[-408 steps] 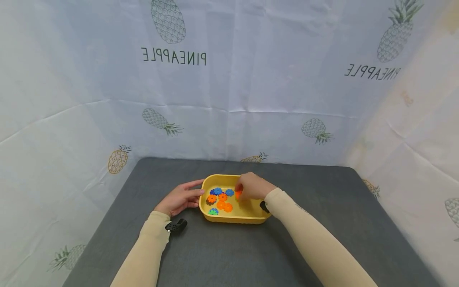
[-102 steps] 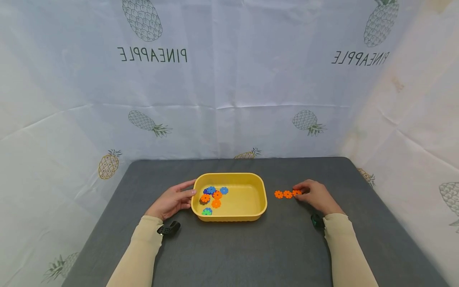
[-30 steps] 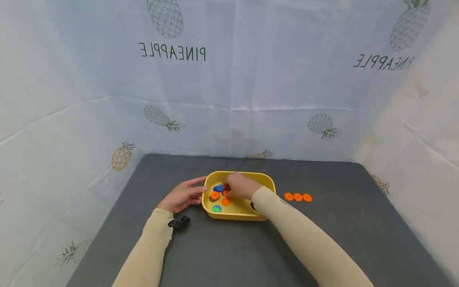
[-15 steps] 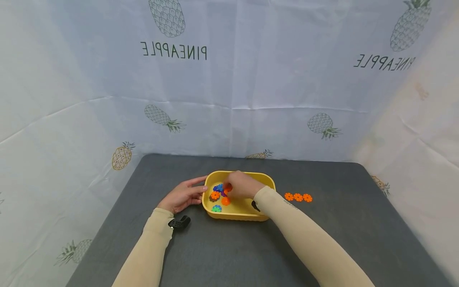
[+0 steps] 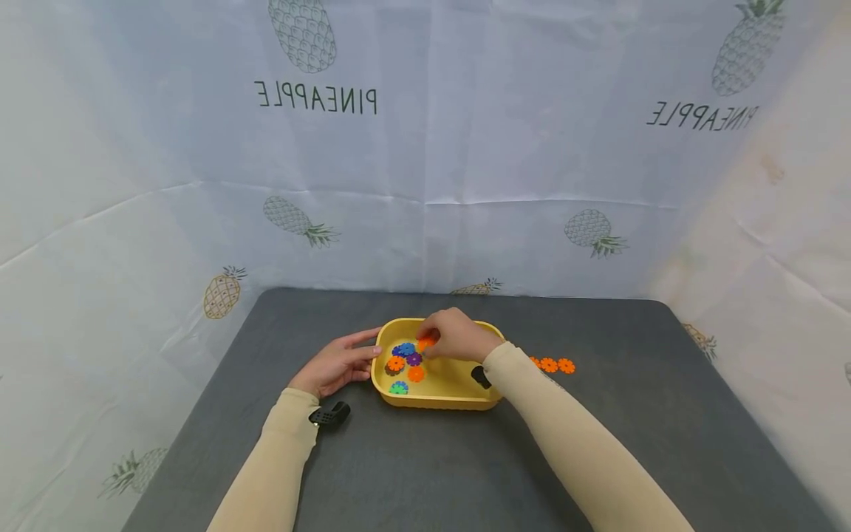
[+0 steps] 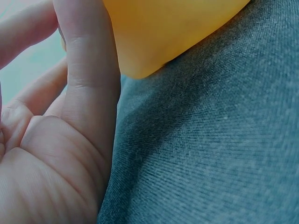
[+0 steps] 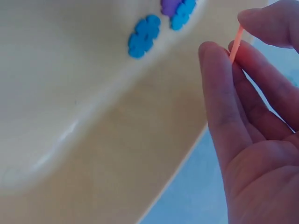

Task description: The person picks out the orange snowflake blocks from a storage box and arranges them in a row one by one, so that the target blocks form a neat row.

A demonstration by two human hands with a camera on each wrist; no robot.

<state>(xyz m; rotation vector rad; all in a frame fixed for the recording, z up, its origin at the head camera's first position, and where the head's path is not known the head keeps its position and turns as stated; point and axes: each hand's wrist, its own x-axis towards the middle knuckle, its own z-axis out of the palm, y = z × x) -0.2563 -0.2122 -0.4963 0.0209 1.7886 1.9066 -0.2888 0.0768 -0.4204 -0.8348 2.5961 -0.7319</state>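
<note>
Orange disc [image 5: 425,343] is pinched btwn thumb & fingers of R hand [image 5: 460,336], held over bin [image 5: 442,403]. Bin's L end is touched by L hand [image 5: 335,367], fingers extended. Mixed discs [image 5: 406,349] are grouped in bin's L half. Orange row [image 5: 549,365] is laid on tabletop [image 5: 412,473], R of bin, partly hidden by R sleeve [image 5: 572,436].

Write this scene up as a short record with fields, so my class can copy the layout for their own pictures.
Surface: dark grey table
Container: yellow tray
Tray contents: flower-shaped discs in orange, blue, purple, brown and green
Left hand: touches the tray's left end
Right hand: pinches an orange disc
Right of tray: row of orange discs, partly hidden by a sleeve
Backdrop: pineapple-print curtain
</note>
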